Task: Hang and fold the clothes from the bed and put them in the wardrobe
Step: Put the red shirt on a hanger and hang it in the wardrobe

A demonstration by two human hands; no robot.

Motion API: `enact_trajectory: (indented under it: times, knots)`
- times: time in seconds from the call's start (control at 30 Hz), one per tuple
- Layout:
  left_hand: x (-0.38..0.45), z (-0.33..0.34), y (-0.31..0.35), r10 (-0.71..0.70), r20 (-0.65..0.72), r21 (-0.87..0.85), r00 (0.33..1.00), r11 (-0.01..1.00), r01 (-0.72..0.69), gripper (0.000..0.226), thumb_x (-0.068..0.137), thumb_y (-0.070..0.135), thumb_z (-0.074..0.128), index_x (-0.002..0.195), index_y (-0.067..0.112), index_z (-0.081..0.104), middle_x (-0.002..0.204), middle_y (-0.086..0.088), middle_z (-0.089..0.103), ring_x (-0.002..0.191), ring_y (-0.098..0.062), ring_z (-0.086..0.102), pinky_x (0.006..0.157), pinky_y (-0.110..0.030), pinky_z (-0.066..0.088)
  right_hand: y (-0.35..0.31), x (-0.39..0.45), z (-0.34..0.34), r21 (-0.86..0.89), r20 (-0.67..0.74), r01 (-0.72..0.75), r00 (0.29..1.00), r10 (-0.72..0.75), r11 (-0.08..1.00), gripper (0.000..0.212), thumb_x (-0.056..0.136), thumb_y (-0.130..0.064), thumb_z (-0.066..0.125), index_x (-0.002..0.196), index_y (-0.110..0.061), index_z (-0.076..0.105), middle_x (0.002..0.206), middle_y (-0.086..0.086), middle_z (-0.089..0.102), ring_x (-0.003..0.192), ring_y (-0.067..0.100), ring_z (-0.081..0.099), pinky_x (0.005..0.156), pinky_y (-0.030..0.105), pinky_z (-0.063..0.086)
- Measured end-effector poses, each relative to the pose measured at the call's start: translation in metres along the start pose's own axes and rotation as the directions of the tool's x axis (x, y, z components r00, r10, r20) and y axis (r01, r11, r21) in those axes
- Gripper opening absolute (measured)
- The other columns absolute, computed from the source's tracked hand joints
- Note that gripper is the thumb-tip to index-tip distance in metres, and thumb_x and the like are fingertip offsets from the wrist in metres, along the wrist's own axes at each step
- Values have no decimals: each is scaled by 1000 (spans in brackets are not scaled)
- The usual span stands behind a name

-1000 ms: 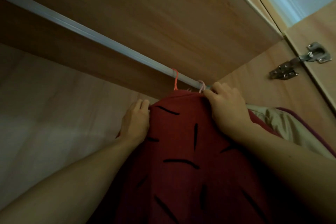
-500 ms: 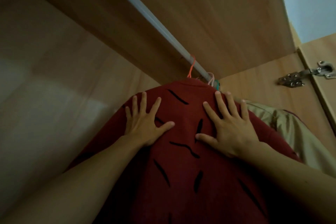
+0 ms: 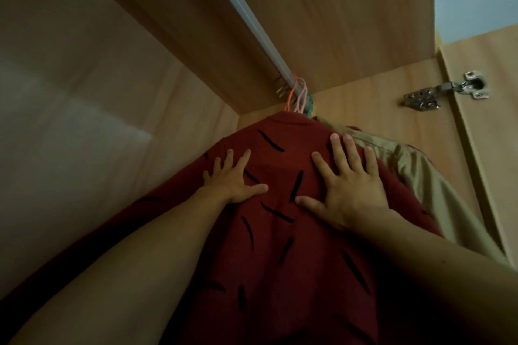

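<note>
**A:** What is different from one second ago?

**B:** One second ago my two hands were up at the collar of the red garment [image 3: 280, 246], close to the hooks. Now both lie lower, flat on the cloth. The left hand [image 3: 232, 179] has its fingers straight and spread, the thumb out to the side, and it holds nothing. The right hand [image 3: 347, 187] is the same: wide fingers, palm pressing on the fabric.

**A:** And where is the garment itself?

**B:** It hangs on the rail [image 3: 252, 19] inside the wardrobe [image 3: 84, 120], under both my palms. Above my fingertips I see the orange hook [image 3: 291, 92] on the rail, with pink and green hooks just beside it. Past the little finger of my right hand is a beige garment [image 3: 420, 176], touching the red one.

**A:** So what does this mean for the task?

**B:** I judge this piece is hung, and I am only smoothing it or pushing it along. Probably the next one from the bed follows, but the bed is not in view.
</note>
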State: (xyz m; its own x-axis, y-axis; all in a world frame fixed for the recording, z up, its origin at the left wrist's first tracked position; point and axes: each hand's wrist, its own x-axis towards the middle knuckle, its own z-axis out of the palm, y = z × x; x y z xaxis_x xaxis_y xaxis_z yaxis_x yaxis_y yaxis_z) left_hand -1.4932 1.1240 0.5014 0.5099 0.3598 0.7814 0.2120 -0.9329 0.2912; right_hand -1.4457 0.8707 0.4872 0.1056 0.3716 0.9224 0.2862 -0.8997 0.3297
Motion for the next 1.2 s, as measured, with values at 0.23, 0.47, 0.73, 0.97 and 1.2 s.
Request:
enact_trajectory:
  times: [0.23, 0.47, 0.73, 0.97, 1.2]
  knots:
    - [-21, 1, -11, 36, -119, 12, 992, 999, -35, 105, 72, 89, 41, 147, 50, -22, 161, 0, -28, 150, -31, -16, 118, -61, -3, 0, -18, -2, 50, 20, 0, 1000, -1, 999, 100, 73, -89, 4, 154, -33, -14, 159, 14, -29, 143, 32, -35, 115, 59, -15]
    - [-73, -11, -31, 61, -161, 175, 985, 984, -32, 117, 62, 96, 40, 143, 50, -30, 161, -1, -27, 149, -35, -18, 111, -71, -7, -10, -53, -16, 105, 99, 2, 995, -13, 994, 102, 73, -90, 9, 151, -34, -24, 158, 14, -32, 144, 38, -30, 117, 59, -14]
    - [-132, -17, -57, 37, -43, 276, 998, 961, -24, 114, 59, 99, 34, 145, 52, -23, 162, 1, -23, 149, -37, -16, 110, -74, -2, -14, -96, -40, 110, 168, 41, 984, -59, 993, 104, 70, -92, 6, 150, -33, -24, 160, 13, -27, 146, 35, -27, 120, 53, -10]
    - [-178, 13, -83, -45, 126, 154, 991, 988, 26, 100, 75, 88, 39, 145, 52, -23, 163, 1, -22, 149, -36, -15, 112, -73, 5, -15, -146, -55, 69, 296, 72, 951, -89, 995, 105, 74, -90, 14, 152, -30, -22, 160, 15, -26, 148, 34, -23, 121, 51, -8]
    - [-225, 4, -75, -74, 148, 86, 986, 994, 62, 93, 83, 80, 41, 147, 51, -20, 164, -4, -18, 150, -37, -9, 115, -67, 7, -18, -181, -80, 143, 288, 89, 949, -127, 986, 97, 79, -85, 17, 155, -31, -11, 162, 13, -22, 149, 33, -20, 122, 50, -6]
